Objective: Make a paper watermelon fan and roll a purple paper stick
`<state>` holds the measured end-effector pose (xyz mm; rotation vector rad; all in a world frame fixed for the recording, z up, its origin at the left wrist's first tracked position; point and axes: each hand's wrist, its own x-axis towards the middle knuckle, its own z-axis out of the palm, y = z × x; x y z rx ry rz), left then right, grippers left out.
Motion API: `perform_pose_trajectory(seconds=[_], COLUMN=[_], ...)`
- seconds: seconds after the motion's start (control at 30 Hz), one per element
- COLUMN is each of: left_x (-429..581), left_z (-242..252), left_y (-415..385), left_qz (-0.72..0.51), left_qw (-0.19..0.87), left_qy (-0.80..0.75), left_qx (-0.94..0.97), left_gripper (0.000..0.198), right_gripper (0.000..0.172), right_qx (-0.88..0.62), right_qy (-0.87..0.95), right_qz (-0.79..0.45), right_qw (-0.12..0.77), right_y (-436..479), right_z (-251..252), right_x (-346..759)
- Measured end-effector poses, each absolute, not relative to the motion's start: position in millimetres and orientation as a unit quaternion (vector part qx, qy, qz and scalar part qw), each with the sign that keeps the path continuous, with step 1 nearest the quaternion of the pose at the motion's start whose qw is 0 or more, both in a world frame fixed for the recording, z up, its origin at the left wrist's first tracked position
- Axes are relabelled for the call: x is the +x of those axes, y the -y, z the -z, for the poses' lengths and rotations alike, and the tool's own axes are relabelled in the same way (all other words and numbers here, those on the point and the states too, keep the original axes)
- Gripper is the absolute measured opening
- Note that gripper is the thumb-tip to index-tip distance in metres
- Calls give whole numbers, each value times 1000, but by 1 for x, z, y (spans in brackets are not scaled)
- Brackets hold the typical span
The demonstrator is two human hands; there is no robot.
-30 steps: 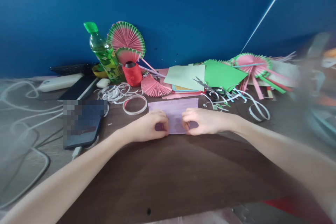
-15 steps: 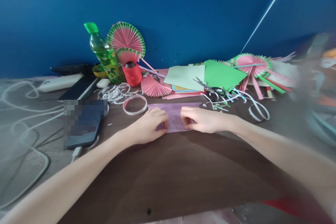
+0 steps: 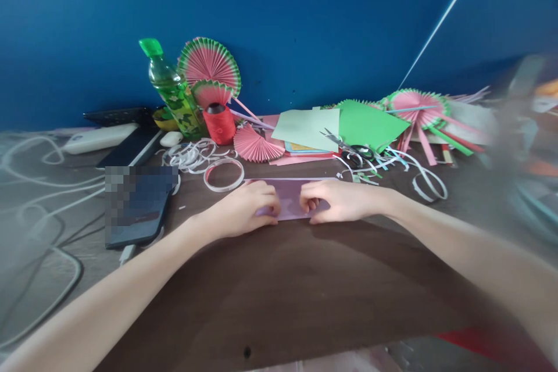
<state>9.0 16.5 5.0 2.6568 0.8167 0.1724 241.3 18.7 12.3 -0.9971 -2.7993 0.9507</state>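
Note:
A strip of purple paper (image 3: 290, 197) stretches across the dark table in front of me. A pale line runs along its far edge. My left hand (image 3: 248, 209) is at the paper's left part, fingers curled and thumb near the close edge, closed on the paper. On the right part lies my right hand (image 3: 333, 200), its fingers bent over the sheet and its thumb at the close edge. The fingertips partly hide the paper beneath them. Behind my left hand rests a roll of double-sided tape (image 3: 224, 175).
At the back stand a green bottle (image 3: 174, 93), a red thread spool (image 3: 219, 124) and pink pleated paper fans (image 3: 209, 67). Scissors (image 3: 346, 148) lie on stacked paper sheets (image 3: 307, 128). A phone (image 3: 143, 209) with a cable sits left; curled paper scraps (image 3: 425, 183) lie right.
The purple paper's far edge has come nearer to me, and its visible part looks darker and narrower. My right thumb has shifted slightly away from the curled fingers.

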Motion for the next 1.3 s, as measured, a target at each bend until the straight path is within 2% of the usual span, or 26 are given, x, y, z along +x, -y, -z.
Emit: perform_pose_trajectory(seconds=[0.2, 0.37, 0.73, 0.83, 0.93, 1.0, 1.3], left_x=[11, 13, 10, 9, 9, 10, 13], left_z=[-4, 0, 5, 4, 2, 1, 0], left_y=[-16, -16, -19, -20, -18, -17, -15], left_qz=[-74, -82, -89, -87, -88, -88, -89], left_qw=[201, 205, 179, 178, 166, 157, 135], left_qy=[-337, -371, -323, -328, -332, -337, -365], left_qx=[917, 902, 925, 924, 924, 924, 917], left_gripper=[11, 7, 6, 7, 5, 7, 11], right_gripper=[5, 7, 5, 4, 10, 4, 6], right_qx=[-358, -353, -369, -367, -369, -363, -361], right_qy=[872, 880, 877, 879, 884, 889, 891], right_qz=[-335, -314, -307, -303, -286, -277, -273], right_qw=[13, 43, 40, 34, 35, 41, 45], right_y=[-21, -22, -21, -22, -22, -22, -22], right_z=[-12, -8, -4, -5, -6, -7, -12], right_x=[242, 242, 242, 242, 241, 241, 243])
